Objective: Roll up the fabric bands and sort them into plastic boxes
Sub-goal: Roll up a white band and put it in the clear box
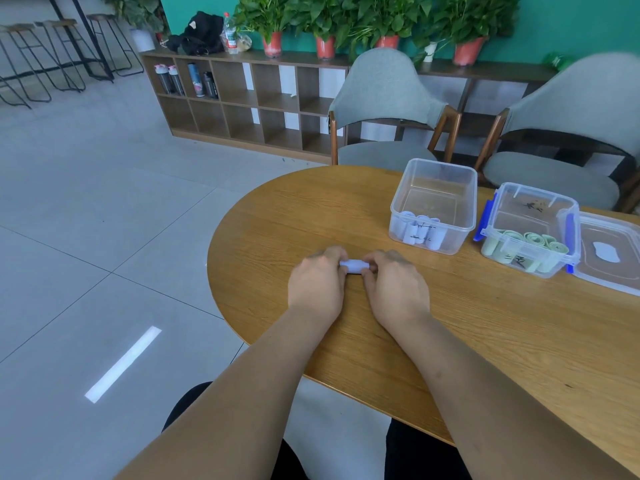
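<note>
Well under way, it seems: white rolls (pixel 420 233) are stowed in the clear box (pixel 433 174), green rolls (pixel 530 241) in the blue-clipped box (pixel 535 199), and one more rolled white band (pixel 351 266) is pinched between curled fingers (pixel 371 269) of left hand (pixel 318 282) and right hand (pixel 394 285), over the wooden worktop (pixel 485 327); grey chairs (pixel 384 91) are set behind.

Two hands (pixel 317 282), one white roll (pixel 351 266), two plastic boxes (pixel 465 206) (one lid (pixel 623 268) alongside), two chairs (pixel 384 84).
</note>
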Motion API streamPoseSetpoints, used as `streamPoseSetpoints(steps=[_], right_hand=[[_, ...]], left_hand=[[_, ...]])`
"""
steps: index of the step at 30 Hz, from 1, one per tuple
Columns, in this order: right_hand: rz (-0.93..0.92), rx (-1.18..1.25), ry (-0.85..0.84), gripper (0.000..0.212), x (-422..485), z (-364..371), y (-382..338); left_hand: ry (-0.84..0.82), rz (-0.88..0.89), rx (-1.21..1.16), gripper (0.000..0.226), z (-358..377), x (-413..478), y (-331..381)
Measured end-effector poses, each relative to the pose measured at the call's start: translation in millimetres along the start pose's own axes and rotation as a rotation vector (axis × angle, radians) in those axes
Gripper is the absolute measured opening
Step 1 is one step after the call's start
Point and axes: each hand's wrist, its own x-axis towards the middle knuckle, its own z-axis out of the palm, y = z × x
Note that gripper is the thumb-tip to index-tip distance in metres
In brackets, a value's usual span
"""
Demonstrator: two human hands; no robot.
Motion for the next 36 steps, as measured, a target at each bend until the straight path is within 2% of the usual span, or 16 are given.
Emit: streamPoseSetpoints(steps=[14, 18, 23, 27, 32, 36], right_hand=[[-0.016, -0.052, -0.094, 0.03, 15.5, 5.2, 9.1], [-0.057, -0.021, -0.108, 0.028, 12.3, -0.3, 9.9], [-0.02, 0.065, -0.161, 0.027, 6.6, -11.9, 15.8], [0.054, 0.268, -0.229, 0.025, -1.8, -31.3, 18.4], [0.189, 0.71, -0.275, 0.02, -19.6, -51.3, 25.6], [0.224, 0.877, -0.275, 0.02, -40.1, -73.9, 27.6]], left_hand=[[-0.078, 0.031, 0.067, 0.04, 7.1, 10.5, -0.4], [-0.091, 0.029, 0.066, 0.039, 5.8, 9.4, -0.5], [-0.155, 0.037, -0.074, 0.031, -0.6, 7.5, 0.7], [-0.235, 0.01, -0.189, 0.03, -11.2, 5.1, 12.1], [-0.21, -0.095, -0.577, 0.04, -24.0, -7.9, 40.2], [-0.182, -0.108, -0.758, 0.044, -30.7, -25.9, 65.2]])
